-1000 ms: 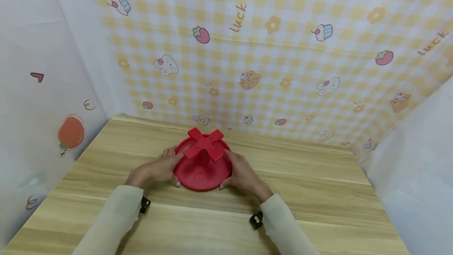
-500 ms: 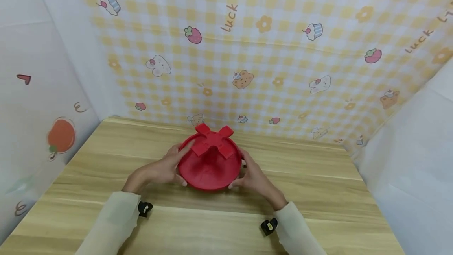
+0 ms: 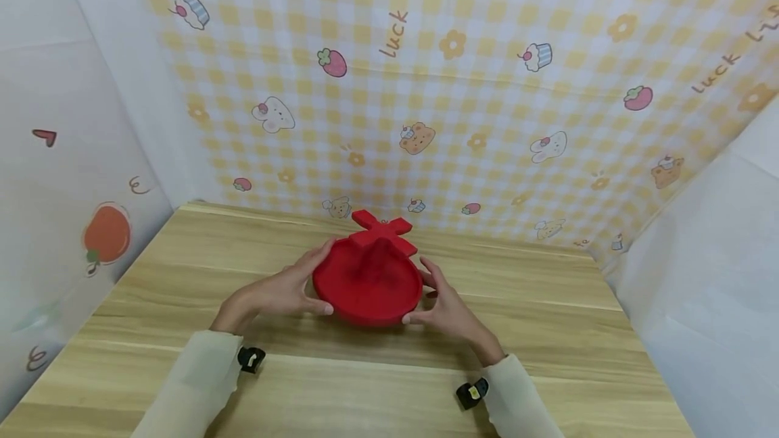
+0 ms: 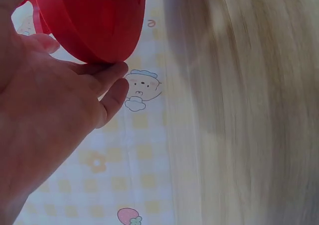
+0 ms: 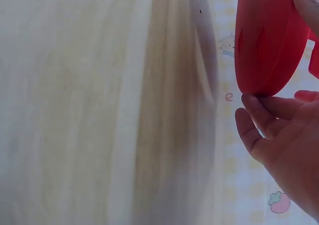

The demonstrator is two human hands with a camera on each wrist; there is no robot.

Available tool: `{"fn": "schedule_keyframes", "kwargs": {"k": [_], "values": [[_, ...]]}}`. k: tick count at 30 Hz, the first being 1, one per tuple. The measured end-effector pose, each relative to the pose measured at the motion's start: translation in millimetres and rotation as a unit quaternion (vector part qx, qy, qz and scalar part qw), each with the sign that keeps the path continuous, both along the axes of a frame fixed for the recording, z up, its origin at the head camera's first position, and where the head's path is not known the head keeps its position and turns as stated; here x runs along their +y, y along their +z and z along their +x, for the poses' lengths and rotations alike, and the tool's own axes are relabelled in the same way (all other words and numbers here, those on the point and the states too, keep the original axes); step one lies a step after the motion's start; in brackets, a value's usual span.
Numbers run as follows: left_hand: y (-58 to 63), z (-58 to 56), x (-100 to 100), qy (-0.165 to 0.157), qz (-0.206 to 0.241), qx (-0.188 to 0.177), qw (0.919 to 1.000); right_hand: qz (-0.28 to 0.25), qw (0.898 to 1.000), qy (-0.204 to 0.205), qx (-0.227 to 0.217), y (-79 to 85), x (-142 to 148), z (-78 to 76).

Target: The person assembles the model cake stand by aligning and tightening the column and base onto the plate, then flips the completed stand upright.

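Observation:
Between the two hands is a red stand [image 3: 365,293] with a round dish-like base, a short stem and a cross-shaped top. It tilts, the cross pointing away towards the wall. My left hand [image 3: 286,295] holds the left side of the base, thumb at the near rim and fingers round the far side. On the right, my right hand [image 3: 452,308] grips the rim likewise. The left wrist view shows fingertips pressing the edge of the base [image 4: 94,26], raised off the wood. In the right wrist view, fingertips of my right hand [image 5: 294,135] touch the rim from below.
The wooden table [image 3: 341,391] reaches back to a yellow checked cloth wall [image 3: 475,174] close behind the stand. White sheets [image 3: 700,276] hang at both sides. Each wrist wears a black strap piece [image 3: 251,359].
Both hands have lifted the stand and shifted it a little to the right. It has tipped so the cross leans further away and the near side of the rim shows more.

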State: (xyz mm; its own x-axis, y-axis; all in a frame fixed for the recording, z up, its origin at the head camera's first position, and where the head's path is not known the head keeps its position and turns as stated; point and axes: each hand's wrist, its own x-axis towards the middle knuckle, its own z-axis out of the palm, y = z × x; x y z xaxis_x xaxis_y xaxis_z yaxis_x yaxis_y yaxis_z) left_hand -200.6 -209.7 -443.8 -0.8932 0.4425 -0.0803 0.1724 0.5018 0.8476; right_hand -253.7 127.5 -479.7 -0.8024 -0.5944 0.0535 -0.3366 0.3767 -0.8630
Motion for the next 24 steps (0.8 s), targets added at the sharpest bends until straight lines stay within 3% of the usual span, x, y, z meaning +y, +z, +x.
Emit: {"fn": "schedule_keyframes", "kwargs": {"k": [5, 11, 17, 24], "values": [[2.2, -0.3, 2.7, -0.006, 0.02, -0.022, 0.9995, 0.016, 1.0, -0.004, 0.0, 2.2, 4.4, 2.2], [6.7, -0.3, 7.1, 0.008, 0.026, -0.057, 0.998, 0.013, 0.999, -0.023, -0.044, 5.0, 10.4, 1.1], [8.0, -2.6, 6.6, 0.019, 0.026, -0.037, 0.9988, 0.014, 0.998, -0.032, -0.058, 4.8, 10.3, -0.1], [10.5, -3.9, 2.9, 0.026, 0.047, -0.038, 0.9978, 0.022, 0.998, -0.044, -0.036, 14.2, 7.0, 1.2]]}}
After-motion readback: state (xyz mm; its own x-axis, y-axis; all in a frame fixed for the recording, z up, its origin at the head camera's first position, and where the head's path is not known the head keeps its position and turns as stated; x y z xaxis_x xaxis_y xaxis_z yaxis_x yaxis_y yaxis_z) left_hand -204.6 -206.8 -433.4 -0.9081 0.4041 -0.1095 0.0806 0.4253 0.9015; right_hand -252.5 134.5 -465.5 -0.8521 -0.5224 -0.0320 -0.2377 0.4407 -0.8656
